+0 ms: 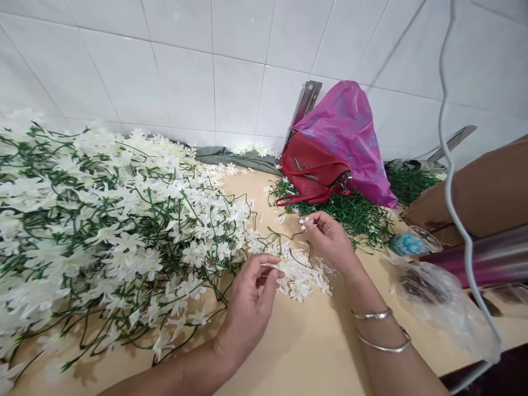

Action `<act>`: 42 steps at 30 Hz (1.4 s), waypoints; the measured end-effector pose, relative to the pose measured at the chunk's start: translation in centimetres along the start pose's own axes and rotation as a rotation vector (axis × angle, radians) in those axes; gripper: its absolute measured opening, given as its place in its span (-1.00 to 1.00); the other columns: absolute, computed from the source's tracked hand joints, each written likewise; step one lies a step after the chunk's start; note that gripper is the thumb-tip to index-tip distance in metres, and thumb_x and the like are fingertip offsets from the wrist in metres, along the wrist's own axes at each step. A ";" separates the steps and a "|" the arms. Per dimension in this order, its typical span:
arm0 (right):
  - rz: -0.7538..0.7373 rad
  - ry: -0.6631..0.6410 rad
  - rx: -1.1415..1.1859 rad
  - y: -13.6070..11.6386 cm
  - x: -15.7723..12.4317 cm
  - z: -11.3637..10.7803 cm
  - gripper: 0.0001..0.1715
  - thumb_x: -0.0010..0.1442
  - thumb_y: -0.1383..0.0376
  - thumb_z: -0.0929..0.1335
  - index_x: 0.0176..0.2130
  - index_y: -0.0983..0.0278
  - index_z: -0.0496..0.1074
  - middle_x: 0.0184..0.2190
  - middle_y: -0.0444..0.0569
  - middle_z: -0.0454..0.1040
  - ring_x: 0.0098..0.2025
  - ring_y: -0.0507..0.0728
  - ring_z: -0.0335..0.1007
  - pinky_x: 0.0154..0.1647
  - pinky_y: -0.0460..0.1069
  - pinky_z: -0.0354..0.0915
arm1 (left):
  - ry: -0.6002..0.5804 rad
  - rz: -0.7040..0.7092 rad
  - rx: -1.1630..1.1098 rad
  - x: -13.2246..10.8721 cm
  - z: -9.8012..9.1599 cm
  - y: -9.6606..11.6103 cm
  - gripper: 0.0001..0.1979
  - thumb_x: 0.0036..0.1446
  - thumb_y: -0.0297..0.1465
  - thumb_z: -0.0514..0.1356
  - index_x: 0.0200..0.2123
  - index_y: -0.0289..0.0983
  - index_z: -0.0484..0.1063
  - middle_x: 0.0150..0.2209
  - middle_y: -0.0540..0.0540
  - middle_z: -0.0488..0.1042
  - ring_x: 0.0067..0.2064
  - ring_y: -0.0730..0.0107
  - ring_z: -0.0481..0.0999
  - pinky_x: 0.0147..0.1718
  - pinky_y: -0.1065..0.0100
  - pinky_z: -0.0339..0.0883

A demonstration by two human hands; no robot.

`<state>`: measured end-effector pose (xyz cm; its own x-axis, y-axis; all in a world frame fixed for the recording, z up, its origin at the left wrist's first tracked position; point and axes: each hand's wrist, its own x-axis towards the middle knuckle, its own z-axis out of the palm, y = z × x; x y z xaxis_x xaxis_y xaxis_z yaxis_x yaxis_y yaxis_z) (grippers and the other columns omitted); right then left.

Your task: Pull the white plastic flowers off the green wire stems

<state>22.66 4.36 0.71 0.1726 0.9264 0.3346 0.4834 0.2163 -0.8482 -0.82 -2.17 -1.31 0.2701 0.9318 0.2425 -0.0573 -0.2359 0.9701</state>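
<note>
The right hand (330,239) is positioned above the desk (297,352), beyond a pile of loose white flower pieces (303,278). Its grip is closed at the thumb and index finger and holds a small white piece (305,221). Two silver-coloured bangles (383,346) encircle the right forearm.

The left hand (249,305) is located at the near left edge of the same pile. Its fingers are curled and its grip is narrow, with the index finger above the thumb; whether anything is held between the tips cannot be told. A thin green stem (284,234) lies between the two hands.

A large heap of white artificial flowers (124,236) on green stems covers the left side of the desk and extends toward the tiled wall (181,71). A folded green-grey cloth (247,159) lies along the base of the wall.

Beyond the right hand, a red handbag (313,165) rests on a bundle of green stems (355,214), with a purple plastic bag (346,121) against it. A clear plastic bag (433,297) lies to the right of the right forearm. A white cable (454,203) hangs in front of the right side.
</note>
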 end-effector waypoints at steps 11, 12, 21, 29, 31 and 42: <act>0.051 -0.029 0.136 -0.5 -0.3 1.3 -0.74 0.20 0.08 0.44 -0.28 0.21 0.41 -0.44 -0.14 0.43 -0.40 0.09 0.37 -0.32 0.00 0.27 | 0.050 0.515 0.856 3.6 -2.8 1.2 -0.73 0.36 -0.58 0.10 0.07 -0.25 0.40 0.13 -0.23 0.38 0.19 0.14 0.45 0.21 0.06 0.43; 0.059 -0.014 0.147 -0.5 -0.3 1.2 -0.74 0.18 0.09 0.44 -0.28 0.21 0.41 -0.44 -0.14 0.43 -0.40 0.09 0.38 -0.31 0.00 0.28 | 0.059 0.501 0.907 3.8 -2.9 1.0 -0.76 0.36 -0.56 0.10 0.04 -0.26 0.42 0.11 -0.24 0.40 0.18 0.09 0.45 0.19 0.01 0.43; 0.036 0.042 0.240 -1.0 -0.3 1.2 -0.82 0.16 0.18 0.44 -0.28 0.21 0.42 -0.42 -0.13 0.47 -0.38 0.09 0.41 -0.28 0.01 0.33 | -0.072 0.503 1.039 3.7 -2.1 0.6 -0.81 0.39 -0.50 0.11 -0.08 -0.24 0.52 0.03 -0.19 0.54 0.13 0.05 0.45 0.17 -0.04 0.36; 0.037 0.025 0.265 -0.9 -0.3 1.6 -0.83 0.14 0.20 0.43 -0.29 0.22 0.43 -0.46 -0.15 0.45 -0.41 0.08 0.40 -0.30 0.01 0.31 | -0.007 0.463 1.008 3.2 -2.2 0.2 -0.67 0.36 -0.50 0.12 0.17 -0.32 0.32 0.19 -0.30 0.41 0.24 0.02 0.39 0.22 -0.01 0.32; 0.016 -0.007 0.259 -1.1 -0.4 1.8 -0.85 0.15 0.20 0.41 -0.30 0.22 0.44 -0.47 -0.16 0.44 -0.41 0.07 0.38 -0.30 0.00 0.31 | 0.018 0.461 1.029 3.3 -2.4 0.1 -0.68 0.35 -0.56 0.07 0.13 -0.31 0.33 0.13 -0.28 0.44 0.21 0.05 0.42 0.19 0.03 0.35; 0.008 -0.083 0.259 -1.2 -0.6 1.9 -0.85 0.17 0.20 0.42 -0.30 0.22 0.45 -0.46 -0.17 0.44 -0.41 0.07 0.37 -0.31 0.00 0.32 | -0.010 0.442 1.264 3.8 -2.8 -0.2 -0.74 0.37 -0.60 0.07 0.05 -0.30 0.41 -0.11 -0.18 0.59 -0.04 0.11 0.58 0.14 0.06 0.34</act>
<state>20.34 4.13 0.75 0.0991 0.9484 0.3012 0.2445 0.2702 -0.9312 -2.49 2.20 -0.60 0.4671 0.7109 0.5258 0.7798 -0.6116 0.1341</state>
